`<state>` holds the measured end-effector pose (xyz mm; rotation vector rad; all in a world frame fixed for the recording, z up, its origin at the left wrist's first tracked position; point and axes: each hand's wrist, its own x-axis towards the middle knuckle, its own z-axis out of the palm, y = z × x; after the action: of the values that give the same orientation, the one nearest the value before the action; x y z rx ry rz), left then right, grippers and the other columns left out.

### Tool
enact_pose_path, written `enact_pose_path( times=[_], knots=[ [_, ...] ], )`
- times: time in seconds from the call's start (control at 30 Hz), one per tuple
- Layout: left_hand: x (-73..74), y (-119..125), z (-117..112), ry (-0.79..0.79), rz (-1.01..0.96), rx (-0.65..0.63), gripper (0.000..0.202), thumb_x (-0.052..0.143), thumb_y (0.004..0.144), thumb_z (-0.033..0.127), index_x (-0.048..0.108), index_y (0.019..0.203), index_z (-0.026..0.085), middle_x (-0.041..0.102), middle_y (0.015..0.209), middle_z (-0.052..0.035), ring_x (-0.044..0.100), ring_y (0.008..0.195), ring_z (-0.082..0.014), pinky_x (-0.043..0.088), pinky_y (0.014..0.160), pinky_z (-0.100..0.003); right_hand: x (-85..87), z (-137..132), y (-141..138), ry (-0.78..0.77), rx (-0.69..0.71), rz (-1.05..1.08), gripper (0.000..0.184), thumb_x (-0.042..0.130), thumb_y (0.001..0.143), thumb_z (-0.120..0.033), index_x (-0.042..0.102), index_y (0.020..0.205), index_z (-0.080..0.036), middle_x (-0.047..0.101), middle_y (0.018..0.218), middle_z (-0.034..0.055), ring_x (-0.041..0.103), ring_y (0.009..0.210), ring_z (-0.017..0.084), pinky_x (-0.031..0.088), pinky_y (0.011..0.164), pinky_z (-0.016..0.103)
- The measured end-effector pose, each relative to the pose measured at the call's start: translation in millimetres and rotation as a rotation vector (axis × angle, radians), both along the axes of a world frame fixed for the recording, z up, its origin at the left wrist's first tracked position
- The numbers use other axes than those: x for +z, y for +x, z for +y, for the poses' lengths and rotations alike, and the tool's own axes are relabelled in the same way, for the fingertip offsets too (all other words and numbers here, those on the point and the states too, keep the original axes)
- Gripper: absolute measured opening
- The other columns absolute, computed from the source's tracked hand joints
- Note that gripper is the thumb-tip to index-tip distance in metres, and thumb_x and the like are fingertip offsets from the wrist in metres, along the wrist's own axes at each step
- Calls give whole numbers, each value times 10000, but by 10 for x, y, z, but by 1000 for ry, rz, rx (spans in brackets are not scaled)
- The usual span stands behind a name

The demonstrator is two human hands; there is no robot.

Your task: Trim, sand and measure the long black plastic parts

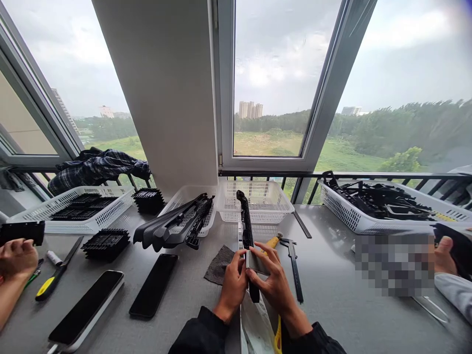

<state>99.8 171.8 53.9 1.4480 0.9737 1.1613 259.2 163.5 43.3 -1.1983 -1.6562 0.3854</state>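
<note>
A long black moulded plastic part (244,216) points away from me in the middle of the table. My left hand (234,280) is closed on its left side, the fingertips pressed to it. On the other side my right hand (275,278) pinches a small grey flat block (256,264) against the part. Fingers partly cover that block, so its exact kind is unclear. Just beyond my right fingers lies a yellow-handled tool (273,242), partly hidden. Beside it rests a dark caliper (294,268). A dark grey cloth (220,264) lies left of my hands.
Long black parts (173,221) lean on a white basket (211,223). Another white basket (258,216) stands behind my hands; a third (346,216) holds black pieces. Two phones (155,285) and a yellow-black knife (55,282) lie left. Other people's hands (16,260) show at both sides.
</note>
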Motion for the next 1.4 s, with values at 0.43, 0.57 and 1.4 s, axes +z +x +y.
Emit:
enact_pose_path(
  times=[0.43,0.57,1.4],
  knots=[
    [87,-30,-6,110,168,84,423,517,1079,389,749,1402,247,832,1288,-103,768,1195,-310,564,1084,-443,6,2,-6,1,-46,-12,553,713,850,-206,772,1378,-359,684,1450,62,589,1363,343,486,1208,587],
    [40,-36,11,136,197,96,446,489,1091,387,739,1429,239,820,1338,-105,778,1211,-308,582,1067,-436,-37,23,12,-14,-94,-9,535,727,868,-228,767,1384,-360,688,1425,67,585,1340,353,476,1198,617],
    [-2,-59,29,233,335,174,300,576,1062,319,765,1284,245,845,1155,-73,793,1024,-263,606,965,-398,-98,59,26,-83,-172,-122,505,729,849,-238,793,1339,-343,720,1390,62,591,1335,359,453,1183,611]
  ],
)
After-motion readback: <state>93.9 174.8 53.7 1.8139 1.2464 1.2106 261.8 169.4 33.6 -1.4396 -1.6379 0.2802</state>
